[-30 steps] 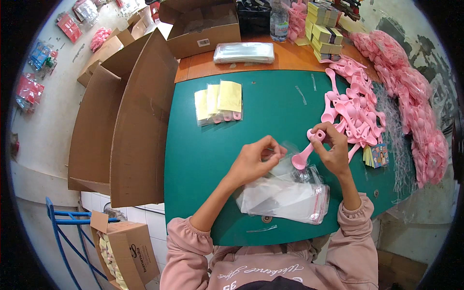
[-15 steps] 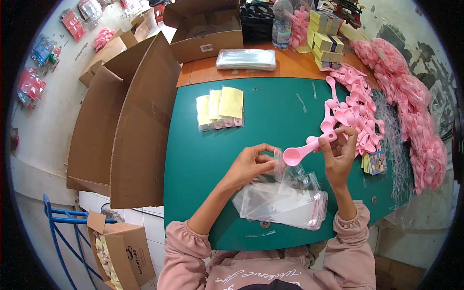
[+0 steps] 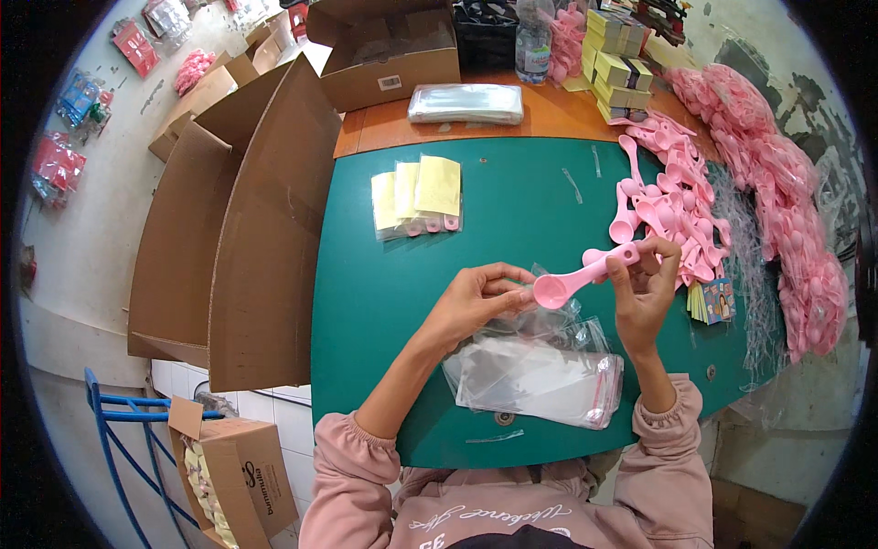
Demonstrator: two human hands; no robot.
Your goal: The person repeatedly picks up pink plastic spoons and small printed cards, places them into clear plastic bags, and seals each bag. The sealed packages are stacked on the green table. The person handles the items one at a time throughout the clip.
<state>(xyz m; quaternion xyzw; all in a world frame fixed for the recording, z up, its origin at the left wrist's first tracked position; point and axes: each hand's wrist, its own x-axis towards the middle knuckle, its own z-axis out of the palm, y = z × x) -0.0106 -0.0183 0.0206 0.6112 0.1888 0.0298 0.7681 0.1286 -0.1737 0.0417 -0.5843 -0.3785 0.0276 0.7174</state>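
Between the thumb and fingers of my right hand (image 3: 647, 285) is the handle of a pink measuring spoon (image 3: 574, 282). Its larger bowl points left, close to my left fingertips, and a second pink bowl shows behind the handle. My left hand (image 3: 480, 302) pinches a clear plastic bag (image 3: 541, 316), whose edge stands up beside the spoon bowl. Below both hands lies a stack of flat clear bags (image 3: 535, 380) on the green table mat (image 3: 384, 302). A heap of pink spoons (image 3: 672, 197) spreads beyond my right hand, with small printed cards (image 3: 712, 300) at its near end.
Filled bags with yellow cards (image 3: 416, 194) lie at the mat's far left. Behind stand a bundle of clear bags (image 3: 466, 104), a bottle (image 3: 532, 46) and card stacks (image 3: 620, 69). A tall cardboard box (image 3: 265, 229) flanks the table's left; bagged pink spoons (image 3: 777, 192) line the right.
The spoon's bowl has shifted slightly up and left, toward my left fingers. My left hand has risen a little with the bag, and the whole view has shifted slightly.
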